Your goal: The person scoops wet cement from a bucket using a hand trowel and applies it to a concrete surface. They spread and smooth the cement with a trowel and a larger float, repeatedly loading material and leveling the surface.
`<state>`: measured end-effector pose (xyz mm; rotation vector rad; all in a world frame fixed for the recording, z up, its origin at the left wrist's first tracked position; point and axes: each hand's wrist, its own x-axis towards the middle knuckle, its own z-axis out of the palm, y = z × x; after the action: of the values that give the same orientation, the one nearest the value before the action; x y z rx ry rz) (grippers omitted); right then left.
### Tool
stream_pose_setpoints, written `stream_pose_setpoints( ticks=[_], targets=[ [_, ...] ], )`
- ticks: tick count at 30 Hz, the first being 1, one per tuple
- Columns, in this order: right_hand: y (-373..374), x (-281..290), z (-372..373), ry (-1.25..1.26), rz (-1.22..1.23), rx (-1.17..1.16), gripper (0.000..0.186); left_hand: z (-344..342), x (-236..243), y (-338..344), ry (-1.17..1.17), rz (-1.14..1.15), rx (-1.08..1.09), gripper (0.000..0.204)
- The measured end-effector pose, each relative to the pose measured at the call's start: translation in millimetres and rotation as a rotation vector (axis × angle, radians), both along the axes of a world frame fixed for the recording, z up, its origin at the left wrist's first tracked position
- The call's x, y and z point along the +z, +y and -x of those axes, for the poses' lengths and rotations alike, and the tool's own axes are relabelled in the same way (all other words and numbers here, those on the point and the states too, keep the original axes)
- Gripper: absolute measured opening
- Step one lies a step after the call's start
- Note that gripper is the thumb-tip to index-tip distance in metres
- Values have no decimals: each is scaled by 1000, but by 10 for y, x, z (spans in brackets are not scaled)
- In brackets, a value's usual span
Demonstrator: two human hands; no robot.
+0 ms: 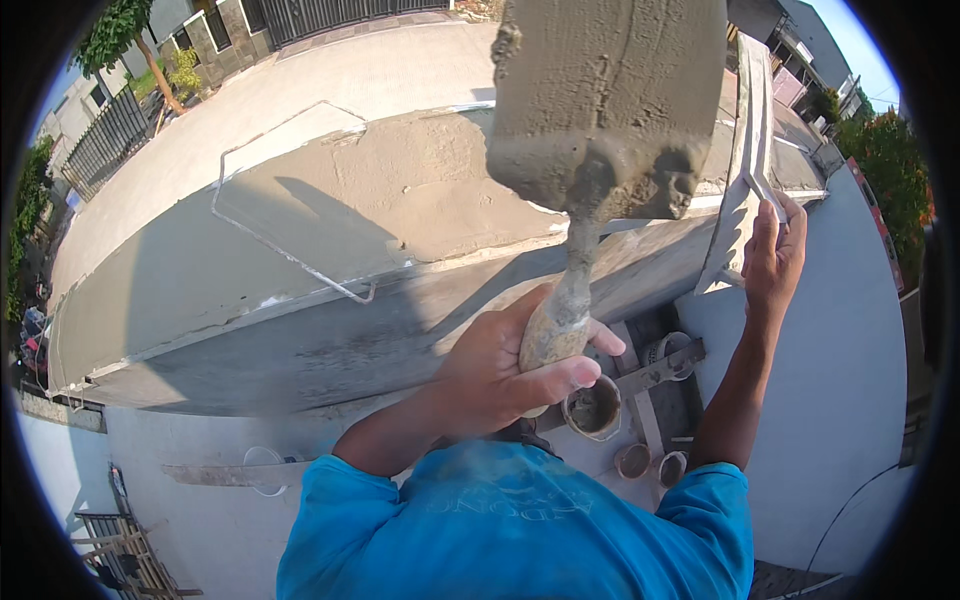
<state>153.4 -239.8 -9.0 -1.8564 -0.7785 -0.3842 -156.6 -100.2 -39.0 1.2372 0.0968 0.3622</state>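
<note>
My left hand (495, 365) is wrapped round the pale handle of a trowel (610, 95), raised blade up. Wet grey mortar coats its broad blade, with lumps near the neck. To the right, my right hand (775, 260) has its fingers closed on the edge of a long, mortar-smeared board or bar (752, 110); I cannot tell its material. Behind the trowel runs a ledge (440, 190) spread with damp mortar, smooth in places and rough in others. The blade hides part of this ledge.
Thin bent metal rods (285, 255) stick up from the ledge's edge. Below me stand a mortar bucket (592, 408), smaller pots (632, 461) and a plank (660, 368). A white wall (830, 380) rises at right. Beyond the ledge lies a pale paved road (250, 110) with gates.
</note>
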Motion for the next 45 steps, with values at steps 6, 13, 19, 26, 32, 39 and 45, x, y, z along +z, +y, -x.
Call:
stream_pose_setpoints(
  ticks=[6, 13, 19, 26, 32, 39, 45],
  targets=[
    [701, 372, 545, -322, 442, -32, 39, 1247, -1200, 299, -388, -133, 722, 30],
    [1566, 196, 1151, -522, 967, 43, 34, 1733, -2284, 344, -52, -20, 1395, 31],
    [1389, 109, 424, -463, 978, -56, 36, 1634, -2380, 427, 105, 124, 1552, 50],
    [1216, 99, -450, -201, 1008, -42, 39, 1555, -2370, 511, 105, 145, 1549, 58],
    [1194, 42, -998, -99, 954, 68, 41, 1307, -2267, 552, 114, 254, 1560, 61],
    [1111, 32, -1291, -61, 981, -58, 41, 1412, -2505, 641, 26, 321, 1541, 69],
    [1001, 169, -1521, 190, 917, -98, 49, 1508, -2609, 665, 26, 283, 1468, 71]
  ],
)
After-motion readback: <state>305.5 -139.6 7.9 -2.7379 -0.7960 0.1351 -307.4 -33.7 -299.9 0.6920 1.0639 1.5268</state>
